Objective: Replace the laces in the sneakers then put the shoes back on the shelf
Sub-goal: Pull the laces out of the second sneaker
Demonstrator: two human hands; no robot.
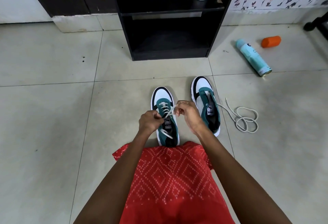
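At the left, our left hand (150,121) curls its fingers round one end of the white lace (164,106), pinching it just above the tongue of the near sneaker (162,94). That shoe stands on the floor (53,117) with its toe pointing away, so both eyelet rows face us. Straight beyond it stands the black shelf (168,53), its lower bay open, where we judge the pair will go. Our right hand (188,115) pinches the other lace end between thumb and fingertips, drawn apart from the left to keep it taut. We seem to be at the top eyelets or starting the knot. Just to the right, the second sneaker (202,85) looks mostly unlaced, and a loose lace (246,119) trails from its side into a coil. Farther right lie a spray can (253,58) and an orange cap (271,41), well apart from our work.
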